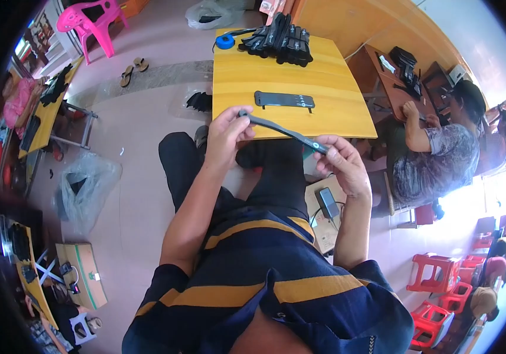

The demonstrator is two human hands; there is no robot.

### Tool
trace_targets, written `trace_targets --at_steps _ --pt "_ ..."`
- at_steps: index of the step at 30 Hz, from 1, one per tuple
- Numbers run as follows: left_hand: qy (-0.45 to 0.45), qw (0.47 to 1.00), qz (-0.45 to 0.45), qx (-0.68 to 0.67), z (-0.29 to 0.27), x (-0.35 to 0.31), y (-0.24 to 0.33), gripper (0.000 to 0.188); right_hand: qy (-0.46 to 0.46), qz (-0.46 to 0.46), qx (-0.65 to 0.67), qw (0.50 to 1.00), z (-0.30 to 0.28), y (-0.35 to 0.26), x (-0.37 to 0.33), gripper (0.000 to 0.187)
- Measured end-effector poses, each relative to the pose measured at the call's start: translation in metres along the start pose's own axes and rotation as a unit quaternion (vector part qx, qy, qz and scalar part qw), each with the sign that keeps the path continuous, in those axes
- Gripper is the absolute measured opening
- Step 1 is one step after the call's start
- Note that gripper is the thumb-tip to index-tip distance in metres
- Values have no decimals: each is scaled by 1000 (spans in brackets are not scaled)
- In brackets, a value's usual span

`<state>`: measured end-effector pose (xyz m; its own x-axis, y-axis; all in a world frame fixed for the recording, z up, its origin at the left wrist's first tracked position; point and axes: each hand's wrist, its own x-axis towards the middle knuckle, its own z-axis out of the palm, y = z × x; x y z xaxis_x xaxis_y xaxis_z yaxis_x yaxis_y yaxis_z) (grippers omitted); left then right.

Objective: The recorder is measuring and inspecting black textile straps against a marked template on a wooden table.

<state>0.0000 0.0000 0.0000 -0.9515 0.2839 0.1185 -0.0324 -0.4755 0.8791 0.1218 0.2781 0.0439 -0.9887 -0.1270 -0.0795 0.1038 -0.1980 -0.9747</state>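
Between my hands, just beyond my lap and near the table's front edge, stretches a narrow dark grey strap (282, 130) with a rounded end. My left hand (226, 137) pinches that rounded end between thumb and fingers. At the other end, by a pale printed mark, the thumb and fingers of my right hand (345, 164) grip the strap. A flat black strip (284, 100) with rounded ends and small light marks lies on the yellow table (332, 88). Two short dark marks or tabs show below it. Further back sits a pile of similar black strips (279, 42).
A blue round tape-like roll (225, 41) is at the table's far left. Below right, a cardboard box (323, 231) carries a black device with a cable. Co-workers sit at tables left and right; one person (441, 144) is close by. Red stools (433, 272) stand lower right.
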Motion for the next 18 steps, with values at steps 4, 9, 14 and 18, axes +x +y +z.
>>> trace_targets --at_steps 4,9,14,18 --pt "-35 997 -58 33 -15 -35 -24 30 89 -129 76 985 22 4 1 32" --pt "-83 981 -164 64 1 -71 -55 28 172 -193 -85 962 45 9 25 19" --pt "-93 952 -8 292 6 -70 -48 29 133 -254 -335 898 66 7 35 9" --pt "-56 980 -22 187 19 -56 -2 19 39 -187 -297 936 65 20 43 15"
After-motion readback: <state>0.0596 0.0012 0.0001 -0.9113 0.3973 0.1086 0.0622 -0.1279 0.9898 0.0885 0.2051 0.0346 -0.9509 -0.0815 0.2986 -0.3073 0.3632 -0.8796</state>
